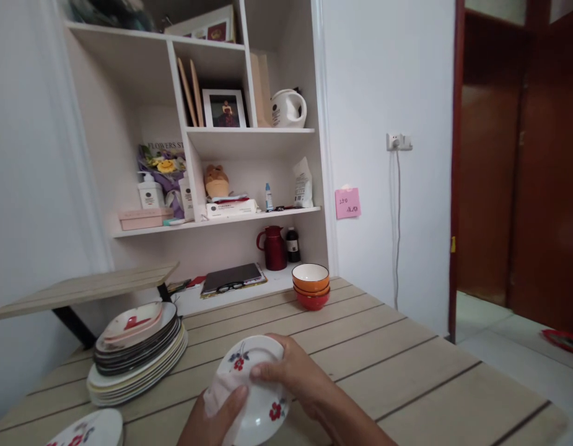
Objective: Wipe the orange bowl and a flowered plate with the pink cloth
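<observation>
A white plate (261, 406) with red flowers and dark leaves is held tilted above the table, close to its front. My right hand (288, 371) grips its upper right rim, thumb on the face and fingers behind. At the lower left, my left hand (218, 418) presses a thin white tissue (220, 391) against the plate, its thumb lying over the face. The other left fingers are hidden behind the plate. Another flowered plate (98, 427) lies at the bottom left, partly cut off by the frame.
A tall stack of plates (140, 381), topped by smaller reddish-white dishes (132, 319), stands at the left beside a raised wooden shelf (82, 291). Several orange and red bowls (311, 288) are nested at the table's far edge. Behind them, a red jug (274, 249) stands in the white shelving.
</observation>
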`<state>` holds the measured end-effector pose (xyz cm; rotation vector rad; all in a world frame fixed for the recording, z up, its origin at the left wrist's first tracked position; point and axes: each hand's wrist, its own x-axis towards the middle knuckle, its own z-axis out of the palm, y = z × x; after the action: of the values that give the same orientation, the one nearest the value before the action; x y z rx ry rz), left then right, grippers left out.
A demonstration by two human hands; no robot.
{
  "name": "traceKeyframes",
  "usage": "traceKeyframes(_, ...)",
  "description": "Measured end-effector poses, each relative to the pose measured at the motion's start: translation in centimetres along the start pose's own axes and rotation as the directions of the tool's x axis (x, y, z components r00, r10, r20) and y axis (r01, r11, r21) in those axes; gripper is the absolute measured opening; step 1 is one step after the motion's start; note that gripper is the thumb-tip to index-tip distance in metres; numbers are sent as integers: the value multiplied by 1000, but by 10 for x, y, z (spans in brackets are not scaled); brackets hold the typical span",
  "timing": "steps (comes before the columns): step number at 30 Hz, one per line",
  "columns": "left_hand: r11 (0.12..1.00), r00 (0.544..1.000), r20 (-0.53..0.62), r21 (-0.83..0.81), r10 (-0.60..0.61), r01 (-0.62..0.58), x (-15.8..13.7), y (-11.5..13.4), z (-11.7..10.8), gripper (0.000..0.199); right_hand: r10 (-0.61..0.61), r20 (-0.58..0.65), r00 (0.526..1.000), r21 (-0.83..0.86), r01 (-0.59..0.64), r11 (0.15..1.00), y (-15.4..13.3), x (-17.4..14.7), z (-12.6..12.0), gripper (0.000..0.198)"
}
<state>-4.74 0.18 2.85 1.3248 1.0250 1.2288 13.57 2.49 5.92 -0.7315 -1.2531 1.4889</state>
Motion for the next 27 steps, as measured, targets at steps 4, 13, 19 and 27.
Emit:
traceKeyframes(4, 998, 998, -61, -63, 16, -20, 5, -6, 3, 71, -56, -103, 993, 75, 64, 995, 10, 2, 6, 49)
traceKeyframes(13, 971, 984, -173, -237, -46, 4, 15, -17, 16, 77, -3, -287, 958, 389, 120, 913, 33, 6, 25, 61)
traceKeyframes(19, 973, 976, -217, -229, -31, -20, 11, -15, 13, 77, 143, -201, 969, 393, -53, 918, 35, 7, 17, 65)
traceKeyframes(27, 987, 998, 58, 160, 22, -32, 5, -15, 3, 50, -2, -47, 999, -83, -2, 997, 9, 1, -15, 37)
